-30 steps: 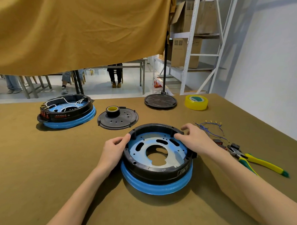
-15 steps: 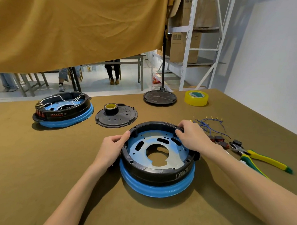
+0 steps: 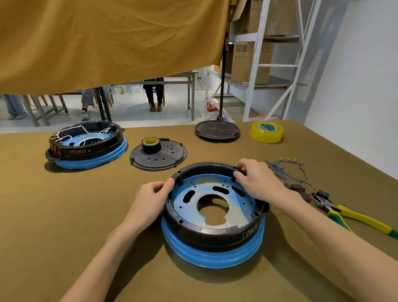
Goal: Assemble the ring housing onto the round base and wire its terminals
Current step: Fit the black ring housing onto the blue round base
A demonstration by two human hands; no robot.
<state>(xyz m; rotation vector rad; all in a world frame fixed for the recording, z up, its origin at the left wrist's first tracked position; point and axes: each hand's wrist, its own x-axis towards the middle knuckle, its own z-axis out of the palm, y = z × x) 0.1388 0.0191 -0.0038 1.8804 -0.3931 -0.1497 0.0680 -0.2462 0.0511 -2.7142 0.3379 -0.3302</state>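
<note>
With the left hand (image 3: pixel 151 198) and right hand (image 3: pixel 256 180) both gripping the ring housing (image 3: pixel 212 233) rim, uneven pressing could seat it crooked on the round base (image 3: pixel 211 256).

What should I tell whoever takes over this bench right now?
Left hand grips the black ring at its left rim; right hand pinches its far right rim.
Ring sits on the blue base, mid-table.
Wires and pliers lie untouched to the right.
Done: ring placed on base; whether it is fully seated can't be told.
Left: check seating, then wire the terminals. The wired unit at far left can serve as a model.
</note>
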